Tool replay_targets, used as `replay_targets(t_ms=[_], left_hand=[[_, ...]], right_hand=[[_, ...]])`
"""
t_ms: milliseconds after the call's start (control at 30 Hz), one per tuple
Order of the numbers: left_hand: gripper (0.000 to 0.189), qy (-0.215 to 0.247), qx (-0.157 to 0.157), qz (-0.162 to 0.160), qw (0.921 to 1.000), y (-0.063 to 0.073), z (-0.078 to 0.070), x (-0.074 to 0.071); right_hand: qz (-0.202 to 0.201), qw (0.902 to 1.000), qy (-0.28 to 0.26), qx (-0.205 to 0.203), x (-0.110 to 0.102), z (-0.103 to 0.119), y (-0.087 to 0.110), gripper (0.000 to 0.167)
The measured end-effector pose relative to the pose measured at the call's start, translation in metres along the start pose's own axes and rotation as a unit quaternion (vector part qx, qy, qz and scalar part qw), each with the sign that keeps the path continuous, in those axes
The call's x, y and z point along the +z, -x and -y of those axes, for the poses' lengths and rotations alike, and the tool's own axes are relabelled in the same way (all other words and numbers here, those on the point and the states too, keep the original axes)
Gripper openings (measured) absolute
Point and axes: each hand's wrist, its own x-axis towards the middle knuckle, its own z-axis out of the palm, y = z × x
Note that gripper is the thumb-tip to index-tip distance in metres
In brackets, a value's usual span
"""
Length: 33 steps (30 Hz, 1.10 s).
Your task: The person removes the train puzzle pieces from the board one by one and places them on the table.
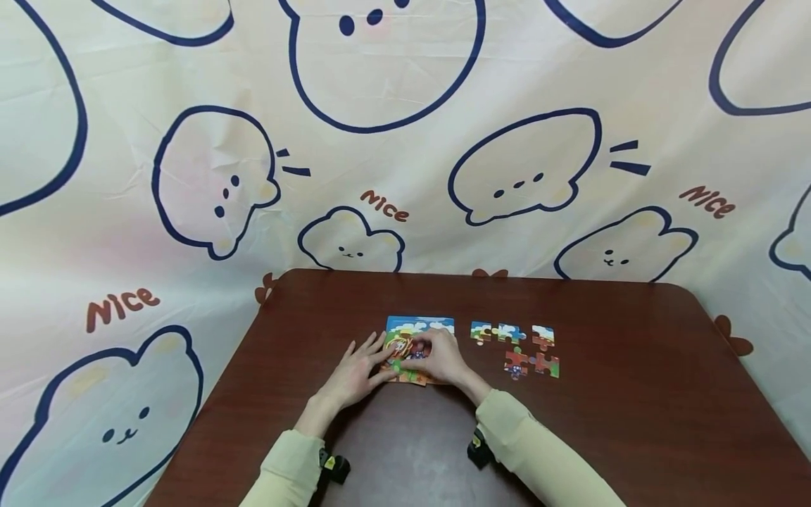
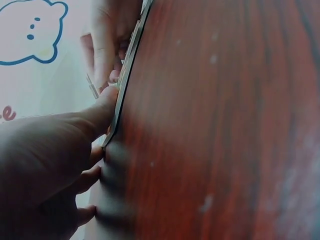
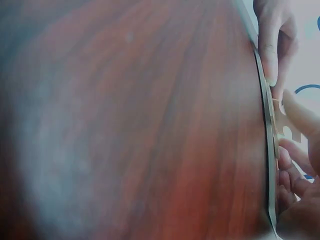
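A small jigsaw puzzle (image 1: 418,325) in a thin frame, its picture showing blue sky and clouds, lies on the table. My left hand (image 1: 350,378) rests along its left side, fingers spread, the thumb at the lower edge. Over the puzzle's right half, my right hand (image 1: 441,358) pinches a puzzle piece (image 3: 286,122) between thumb and fingers; in the right wrist view it stands tilted up from the frame. Most of that piece is hidden by the hand in the head view. The left thumb (image 2: 107,102) presses at the frame's edge in the left wrist view.
Right of the puzzle lie several loose pieces, among them a joined pair (image 1: 497,332), a single piece (image 1: 543,336) and another joined pair (image 1: 532,363). The brown wooden table (image 1: 633,394) ends at a cloth backdrop (image 1: 431,169) with cartoon drawings.
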Motion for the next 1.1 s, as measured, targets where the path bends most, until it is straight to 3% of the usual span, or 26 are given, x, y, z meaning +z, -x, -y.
replay_targets(t_ms=[133, 467, 667, 867, 1100], left_hand=[[0.068, -0.013, -0.002, 0.0, 0.9999, 0.001, 0.0, 0.002], [0.066, -0.017, -0.023, 0.01, 0.9995, 0.0, 0.0, 0.003], [0.07, 0.003, -0.007, -0.001, 1.0, 0.002, 0.001, 0.002], [0.07, 0.003, -0.01, 0.005, 0.9999, 0.002, 0.003, 0.004], [0.069, 0.005, -0.029, 0.014, 0.9995, 0.001, 0.002, 0.003]], right_hand=[[0.005, 0.9998, -0.01, 0.013, 0.001, 0.005, 0.0, 0.056], [-0.026, 0.9988, -0.034, 0.023, 0.004, 0.004, 0.002, 0.037], [-0.01, 0.9941, -0.099, 0.045, -0.002, 0.002, 0.0, 0.039], [0.015, 0.9857, -0.152, 0.07, -0.018, 0.003, 0.001, 0.043], [0.029, 0.9874, -0.139, 0.07, -0.052, 0.002, 0.007, 0.043]])
